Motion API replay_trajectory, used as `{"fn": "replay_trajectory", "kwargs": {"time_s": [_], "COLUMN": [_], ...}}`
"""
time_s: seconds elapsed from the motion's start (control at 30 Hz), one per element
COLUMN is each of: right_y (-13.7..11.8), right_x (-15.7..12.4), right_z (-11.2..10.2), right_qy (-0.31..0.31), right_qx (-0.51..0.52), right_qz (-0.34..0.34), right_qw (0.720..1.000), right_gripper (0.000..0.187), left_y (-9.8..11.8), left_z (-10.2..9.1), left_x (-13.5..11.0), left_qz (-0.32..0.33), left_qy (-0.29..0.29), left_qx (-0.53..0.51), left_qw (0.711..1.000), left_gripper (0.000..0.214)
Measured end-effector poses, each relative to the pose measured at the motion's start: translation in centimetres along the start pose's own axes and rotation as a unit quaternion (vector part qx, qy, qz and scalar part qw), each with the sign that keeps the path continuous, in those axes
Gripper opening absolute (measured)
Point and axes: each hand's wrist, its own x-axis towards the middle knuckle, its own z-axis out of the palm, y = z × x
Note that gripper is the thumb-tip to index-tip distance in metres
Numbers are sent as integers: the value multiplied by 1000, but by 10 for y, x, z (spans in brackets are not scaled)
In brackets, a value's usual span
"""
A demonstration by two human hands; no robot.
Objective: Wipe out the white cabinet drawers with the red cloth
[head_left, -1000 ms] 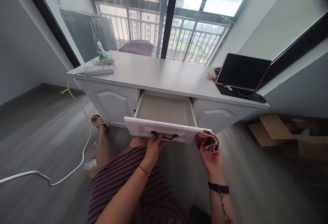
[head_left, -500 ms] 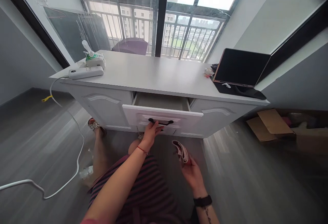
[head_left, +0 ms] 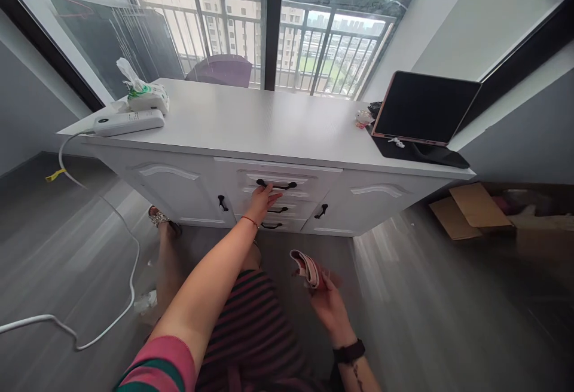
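A white cabinet (head_left: 179, 183) stands under the window, its top drawer (head_left: 314, 180) pushed flush with the front. My left hand (head_left: 263, 198) reaches out with fingers stretched against the drawer front, just under its black handle (head_left: 277, 186). Lower and nearer, my right hand (head_left: 329, 305) is closed on a folded red and white cloth (head_left: 305, 267), held above the floor in front of my striped dress.
On the cabinet top lie a white power strip (head_left: 128, 122) with its cable (head_left: 89, 332) trailing over the floor, a tissue pack (head_left: 142, 94), and a tablet (head_left: 426, 108) on a black mat. Cardboard boxes (head_left: 475, 210) sit at the right wall. My sandalled foot (head_left: 158, 219) is near the cabinet.
The open drawer has been pushed in until shut, my left hand following it. My right hand with the cloth dropped away from the drawer front and drew back toward me.
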Motion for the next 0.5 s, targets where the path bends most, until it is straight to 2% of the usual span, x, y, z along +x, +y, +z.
{"fn": "replay_trajectory", "kwargs": {"time_s": [0.13, 0.3, 0.5], "right_y": [6, 9, 7], "right_x": [0, -6, -31], "right_z": [-4, -6, 5], "right_qy": [-11, -9, 27], "right_qx": [1, 22, 50], "right_qz": [22, 28, 42], "right_qw": [1000, 999, 997], "right_gripper": [23, 23, 20], "left_y": [3, 4, 10], "left_z": [4, 9, 20], "left_x": [2, -1, 6], "left_qz": [0, 5, -23], "left_qy": [11, 39, 80], "left_qx": [8, 38, 53], "left_qw": [1000, 998, 995], "left_gripper": [41, 28, 23]}}
